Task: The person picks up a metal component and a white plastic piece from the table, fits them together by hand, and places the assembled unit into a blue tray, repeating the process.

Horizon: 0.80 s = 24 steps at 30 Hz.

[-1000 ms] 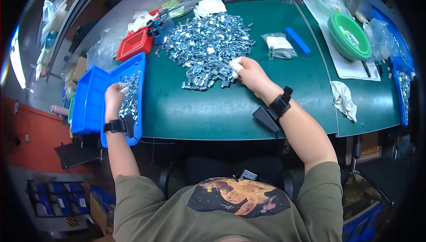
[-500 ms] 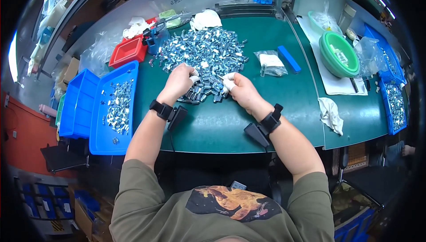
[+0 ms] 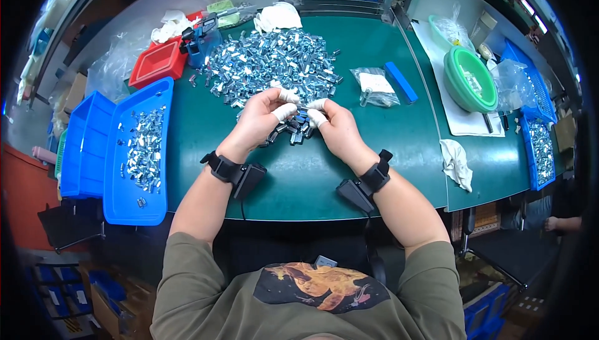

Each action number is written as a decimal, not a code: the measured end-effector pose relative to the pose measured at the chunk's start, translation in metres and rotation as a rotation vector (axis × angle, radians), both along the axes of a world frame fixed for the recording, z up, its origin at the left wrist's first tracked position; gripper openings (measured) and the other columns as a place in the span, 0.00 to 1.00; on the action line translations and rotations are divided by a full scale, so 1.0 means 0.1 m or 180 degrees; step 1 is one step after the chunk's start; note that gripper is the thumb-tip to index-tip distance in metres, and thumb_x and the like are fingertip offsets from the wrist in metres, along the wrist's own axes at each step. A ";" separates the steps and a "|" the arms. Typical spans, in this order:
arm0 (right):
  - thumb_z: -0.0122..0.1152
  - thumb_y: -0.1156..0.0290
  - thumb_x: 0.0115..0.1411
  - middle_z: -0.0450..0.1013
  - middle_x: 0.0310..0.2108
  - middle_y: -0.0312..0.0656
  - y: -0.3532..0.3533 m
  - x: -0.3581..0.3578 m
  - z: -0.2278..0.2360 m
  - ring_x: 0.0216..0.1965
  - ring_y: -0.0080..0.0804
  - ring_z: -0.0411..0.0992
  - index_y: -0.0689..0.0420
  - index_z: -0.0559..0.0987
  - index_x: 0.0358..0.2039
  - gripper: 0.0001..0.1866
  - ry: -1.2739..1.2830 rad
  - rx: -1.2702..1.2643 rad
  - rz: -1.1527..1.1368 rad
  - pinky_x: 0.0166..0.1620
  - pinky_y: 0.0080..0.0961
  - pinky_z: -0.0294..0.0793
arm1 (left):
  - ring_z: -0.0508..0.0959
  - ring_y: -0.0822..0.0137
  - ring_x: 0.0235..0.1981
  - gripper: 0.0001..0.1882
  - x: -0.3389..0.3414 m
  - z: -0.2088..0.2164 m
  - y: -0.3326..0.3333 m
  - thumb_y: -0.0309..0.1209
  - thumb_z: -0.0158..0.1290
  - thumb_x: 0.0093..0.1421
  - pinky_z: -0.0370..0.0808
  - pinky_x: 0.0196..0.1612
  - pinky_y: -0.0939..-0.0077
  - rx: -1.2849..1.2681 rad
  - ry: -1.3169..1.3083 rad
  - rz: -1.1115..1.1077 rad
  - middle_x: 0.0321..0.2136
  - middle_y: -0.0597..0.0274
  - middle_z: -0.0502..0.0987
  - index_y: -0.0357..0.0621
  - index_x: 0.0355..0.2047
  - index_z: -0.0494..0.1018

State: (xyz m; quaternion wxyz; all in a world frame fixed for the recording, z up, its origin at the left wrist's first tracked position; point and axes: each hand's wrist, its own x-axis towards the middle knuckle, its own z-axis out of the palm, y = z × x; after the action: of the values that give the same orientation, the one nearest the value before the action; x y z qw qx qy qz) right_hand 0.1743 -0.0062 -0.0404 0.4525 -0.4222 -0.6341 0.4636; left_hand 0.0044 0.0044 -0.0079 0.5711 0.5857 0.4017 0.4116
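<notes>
A large heap of small shiny metal pieces (image 3: pixel 274 59) covers the middle of the green table. At its near edge my hands meet, with white covers on several fingertips. My left hand (image 3: pixel 261 115) is closed, thumb and forefinger pinched at one end of a small metal piece (image 3: pixel 303 108). The other end lies between the pinched thumb and forefinger of my right hand (image 3: pixel 340 126). My fingers hide most of this piece. Just below the fingertips lie more loose pieces (image 3: pixel 297 134) from the heap.
At the left, a blue tray (image 3: pixel 163 171) holds scattered metal pieces beside a blue bin (image 3: pixel 87 146) and a red tray (image 3: pixel 138 72). To the right are a bagged packet (image 3: pixel 376 85), a blue bar (image 3: pixel 400 82), green bowls (image 3: pixel 450 84) and a white cloth (image 3: pixel 457 162).
My left hand has moved right, off the heap, to meet my right hand at the small metal piece. My right hand has stayed nearly in place. The whole view has shifted slightly.
</notes>
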 end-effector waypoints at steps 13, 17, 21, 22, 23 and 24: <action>0.43 0.63 0.59 0.62 0.15 0.27 -0.10 0.00 0.23 0.13 0.12 0.53 0.54 0.72 0.26 0.11 0.0565 -0.1359 0.0404 0.16 0.10 0.49 | 0.72 0.75 0.33 0.15 -0.04 -0.02 -0.05 0.20 0.50 0.50 0.69 0.37 0.82 0.0642 -0.0588 0.0423 0.31 0.63 0.72 0.38 0.40 0.66; 0.44 0.64 0.59 0.63 0.16 0.27 -0.07 -0.03 0.21 0.13 0.12 0.53 0.55 0.71 0.28 0.10 0.0519 -0.1269 0.0233 0.16 0.10 0.49 | 0.70 0.78 0.29 0.13 -0.53 0.15 0.16 0.23 0.50 0.51 0.68 0.32 0.84 0.0831 -0.0790 0.1303 0.28 0.66 0.71 0.39 0.39 0.66; 0.44 0.66 0.58 0.63 0.18 0.27 -0.04 -0.07 0.20 0.14 0.12 0.53 0.55 0.71 0.30 0.09 0.0574 -0.1110 0.0034 0.17 0.10 0.50 | 0.70 0.77 0.28 0.12 -0.77 0.22 0.22 0.27 0.50 0.51 0.67 0.32 0.84 0.0567 0.0300 0.1449 0.27 0.66 0.72 0.39 0.38 0.68; 0.44 0.67 0.58 0.63 0.18 0.27 -0.02 -0.03 0.19 0.15 0.12 0.54 0.56 0.71 0.31 0.08 0.0590 -0.1036 -0.0070 0.17 0.10 0.50 | 0.71 0.76 0.28 0.12 -0.73 0.21 0.27 0.28 0.50 0.51 0.68 0.32 0.83 0.0394 0.0726 0.1314 0.27 0.66 0.72 0.39 0.37 0.69; 0.45 0.69 0.57 0.65 0.20 0.28 0.01 0.01 0.16 0.17 0.13 0.56 0.56 0.71 0.32 0.07 0.0546 -0.0956 -0.0080 0.19 0.11 0.53 | 0.72 0.74 0.29 0.12 -0.66 0.14 0.32 0.28 0.51 0.51 0.68 0.33 0.82 0.0606 0.1180 0.1285 0.28 0.65 0.73 0.39 0.36 0.70; 0.45 0.71 0.56 0.66 0.21 0.28 0.04 0.06 0.10 0.19 0.14 0.59 0.56 0.71 0.33 0.07 0.0500 -0.0865 -0.0172 0.21 0.11 0.56 | 0.73 0.72 0.30 0.11 -0.56 0.05 0.35 0.29 0.51 0.50 0.68 0.34 0.81 0.0860 0.1601 0.1186 0.29 0.64 0.75 0.39 0.35 0.71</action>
State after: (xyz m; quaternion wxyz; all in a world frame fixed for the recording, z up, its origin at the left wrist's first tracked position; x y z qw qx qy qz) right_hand 0.1801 -0.0025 -0.0307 0.4517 -0.4589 -0.5166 0.5644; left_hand -0.0514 0.0392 -0.0027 0.2864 0.6558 0.5720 0.4010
